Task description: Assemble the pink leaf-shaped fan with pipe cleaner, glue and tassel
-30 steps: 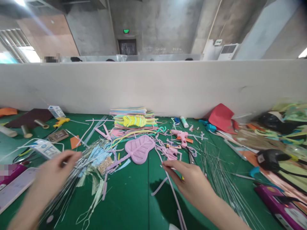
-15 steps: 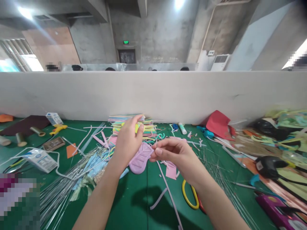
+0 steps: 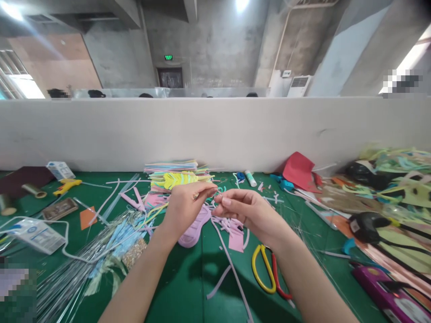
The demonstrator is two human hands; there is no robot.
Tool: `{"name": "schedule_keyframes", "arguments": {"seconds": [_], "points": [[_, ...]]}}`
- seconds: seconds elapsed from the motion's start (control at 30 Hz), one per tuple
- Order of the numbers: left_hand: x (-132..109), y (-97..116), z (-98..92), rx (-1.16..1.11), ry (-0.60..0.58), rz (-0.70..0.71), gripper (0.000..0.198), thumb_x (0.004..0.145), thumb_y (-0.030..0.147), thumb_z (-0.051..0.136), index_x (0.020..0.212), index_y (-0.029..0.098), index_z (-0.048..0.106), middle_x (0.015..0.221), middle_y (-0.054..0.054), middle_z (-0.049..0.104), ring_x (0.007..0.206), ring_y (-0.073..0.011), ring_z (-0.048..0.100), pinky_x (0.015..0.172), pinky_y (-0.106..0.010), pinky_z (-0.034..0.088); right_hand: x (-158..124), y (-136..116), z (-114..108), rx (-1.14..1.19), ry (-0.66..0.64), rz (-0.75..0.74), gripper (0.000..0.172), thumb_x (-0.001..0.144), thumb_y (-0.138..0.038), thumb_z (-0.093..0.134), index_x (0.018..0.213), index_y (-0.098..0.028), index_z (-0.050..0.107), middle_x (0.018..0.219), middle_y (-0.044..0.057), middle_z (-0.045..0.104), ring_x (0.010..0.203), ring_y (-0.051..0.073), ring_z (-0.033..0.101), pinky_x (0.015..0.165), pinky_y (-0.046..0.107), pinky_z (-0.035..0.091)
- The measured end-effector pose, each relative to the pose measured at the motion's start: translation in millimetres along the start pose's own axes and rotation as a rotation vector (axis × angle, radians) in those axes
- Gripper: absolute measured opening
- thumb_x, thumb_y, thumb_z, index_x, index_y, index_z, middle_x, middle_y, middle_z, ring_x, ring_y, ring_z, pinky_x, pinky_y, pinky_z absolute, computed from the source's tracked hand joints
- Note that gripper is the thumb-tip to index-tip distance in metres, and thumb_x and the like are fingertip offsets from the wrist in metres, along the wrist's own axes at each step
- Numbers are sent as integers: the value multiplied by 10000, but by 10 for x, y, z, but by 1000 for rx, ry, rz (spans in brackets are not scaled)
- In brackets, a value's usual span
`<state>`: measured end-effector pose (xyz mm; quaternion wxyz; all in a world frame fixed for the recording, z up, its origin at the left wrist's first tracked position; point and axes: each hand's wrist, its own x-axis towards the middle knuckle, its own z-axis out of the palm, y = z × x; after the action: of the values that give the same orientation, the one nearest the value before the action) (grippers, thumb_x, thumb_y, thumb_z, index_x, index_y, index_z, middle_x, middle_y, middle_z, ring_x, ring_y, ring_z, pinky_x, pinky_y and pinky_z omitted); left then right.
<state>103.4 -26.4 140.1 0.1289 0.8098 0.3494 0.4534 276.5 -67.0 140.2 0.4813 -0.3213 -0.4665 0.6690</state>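
Note:
My left hand [image 3: 185,204] and my right hand [image 3: 247,207] are raised close together over the table, fingertips nearly meeting. Between them is a thin wire [image 3: 219,194], bent into a small curl. Both hands pinch it between thumb and fingers, though its ends are hidden. Below and partly behind my left hand lies a lilac sole-shaped piece [image 3: 191,233] with ridges. Lilac scraps and a pink square [image 3: 236,242] are under my right hand. A long lilac strip [image 3: 232,264] runs toward the front edge.
Yellow-and-red-handled scissors [image 3: 263,269] lie by my right forearm. Silver wires [image 3: 74,264] fan out at the left, near a carton [image 3: 40,235]. A yellow glue gun [image 3: 67,186], a glue stick [image 3: 250,178] and coloured strips stand farther back, before a white partition [image 3: 202,134].
My left hand has come down from its raised, spread pose and now pinches beside my right hand. The wire at my right fingertips shows a small curl. The view has shifted slightly right.

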Motion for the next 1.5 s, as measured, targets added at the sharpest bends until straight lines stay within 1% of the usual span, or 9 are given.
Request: {"name": "schedule_keyframes", "arguments": {"seconds": [0.17,0.3,0.4,0.57,0.73,1.0,1.27,1.37,1.5], "points": [[50,118,220,43,-46,-15,145,893,233,569,886,218,713,849,7,766,754,-158,712,683,-240,522,-94,-80,-204,-56,36,-16,186,737,-321,764,809,-161,701,694,0,714,629,106,674,739,260,549],[149,125,469,66,-66,101,196,904,206,542,1033,207,689,984,-23,762,845,-159,721,739,-224,524,-117,-88,-426,-21,66,-12,194,731,-301,771,836,-148,713,723,16,730,648,117,692,734,260,547],[234,67,618,114,-54,191,188,913,193,518,948,213,701,941,-17,767,822,-160,723,692,-210,515,-81,-84,-561,6,101,-14,199,734,-306,770,841,-145,721,744,20,735,667,116,699,737,252,545],[299,-15,738,168,-21,173,182,910,210,516,920,231,696,899,-1,768,778,-160,720,663,-215,505,-34,-85,-676,-40,80,-37,168,744,-296,759,849,-171,720,760,8,738,716,123,704,794,274,529],[284,0,771,179,45,128,190,906,193,511,948,217,694,941,-1,764,831,-153,710,744,-210,503,-39,-71,-681,-60,42,-92,112,777,-211,722,889,-201,715,777,-10,732,761,116,696,809,269,520],[268,74,740,100,39,111,205,900,218,514,898,158,710,817,-16,753,710,-135,671,654,-208,456,-68,-51,-622,-132,-19,-127,137,812,-264,715,938,-222,749,736,-16,678,717,75,632,735,198,502],[342,121,640,-277,-166,-302,199,854,272,581,780,159,727,771,-10,743,729,-151,670,625,-211,478,-71,-49,-587,-214,11,-122,155,798,-269,726,945,-229,755,886,13,699,750,75,606,713,187,493],[340,103,606,-174,-155,-281,230,861,311,579,787,163,738,785,-23,750,714,-160,666,619,-233,460,-53,-36,-592,-220,26,-109,146,806,-270,716,941,-227,749,870,7,695,749,74,604,716,189,488],[323,104,548,70,-186,-146,240,864,298,571,775,172,754,704,-19,735,615,-145,619,573,-248,393,-41,-11,-602,-226,9,-104,118,824,-268,694,919,-216,738,799,-6,665,693,66,583,656,185,467]]}}
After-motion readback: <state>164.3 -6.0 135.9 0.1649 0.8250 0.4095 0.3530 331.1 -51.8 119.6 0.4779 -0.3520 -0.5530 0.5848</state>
